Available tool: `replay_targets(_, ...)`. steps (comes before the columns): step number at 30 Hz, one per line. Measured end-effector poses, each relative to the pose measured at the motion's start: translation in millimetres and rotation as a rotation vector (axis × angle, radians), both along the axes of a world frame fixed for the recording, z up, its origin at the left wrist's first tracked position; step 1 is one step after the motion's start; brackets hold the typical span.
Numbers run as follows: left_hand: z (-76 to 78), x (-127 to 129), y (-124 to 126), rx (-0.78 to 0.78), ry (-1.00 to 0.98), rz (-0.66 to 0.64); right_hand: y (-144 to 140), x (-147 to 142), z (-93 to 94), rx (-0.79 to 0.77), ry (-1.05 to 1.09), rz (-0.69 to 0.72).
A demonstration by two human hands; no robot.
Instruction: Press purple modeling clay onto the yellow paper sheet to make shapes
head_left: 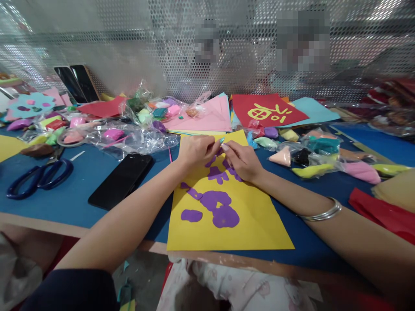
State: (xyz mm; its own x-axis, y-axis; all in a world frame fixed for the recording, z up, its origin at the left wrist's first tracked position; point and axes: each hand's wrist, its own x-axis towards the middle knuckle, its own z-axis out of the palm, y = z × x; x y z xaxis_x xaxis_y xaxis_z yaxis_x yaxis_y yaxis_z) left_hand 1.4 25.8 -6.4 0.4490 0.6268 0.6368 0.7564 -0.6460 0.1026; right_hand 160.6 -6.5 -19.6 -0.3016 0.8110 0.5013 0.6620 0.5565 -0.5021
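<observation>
The yellow sheet lies flat on the blue table, its near edge reaching the table's front edge. Flat purple clay shapes are pressed onto it in a loose column. At the sheet's far end both hands meet: the left hand and the right hand have their fingertips pinched together over the topmost purple pieces. Whether they hold a small bit of clay between them I cannot tell; the fingers cover it.

Left of the sheet lies a black phone, and beyond that, blue scissors. Behind the sheet sit bags of coloured clay and a red sheet with a yellow character.

I'd judge the risk is in the forearms: both cross low over the finished shapes, so a dropped wrist could smear them or drag the unweighted sheet.
</observation>
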Motion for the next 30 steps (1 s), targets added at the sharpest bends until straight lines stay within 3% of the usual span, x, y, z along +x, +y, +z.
replay_targets(8,3.4,2.1,-3.8,-0.203,-0.045,-0.135,3.0,-0.9,0.4,-0.13,-0.07,0.063)
replay_targets(15,5.5,1.3,-1.5,-0.3,-0.053,-0.223,6.4,0.6,-2.9,-0.075,0.029,0.07)
replay_targets(20,6.4,-0.6,-0.8,-0.298,-0.02,-0.153,3.3,-0.8,-1.8,-0.012,0.027,0.049)
replay_targets(26,4.4,1.0,-1.7,-0.281,0.184,-0.137,4.8,0.7,-3.2,-0.019,0.032,0.036)
replay_targets(30,3.7,3.9,-2.0,-0.316,0.074,-0.137,6.1,2.0,-3.8,-0.002,0.039,0.041)
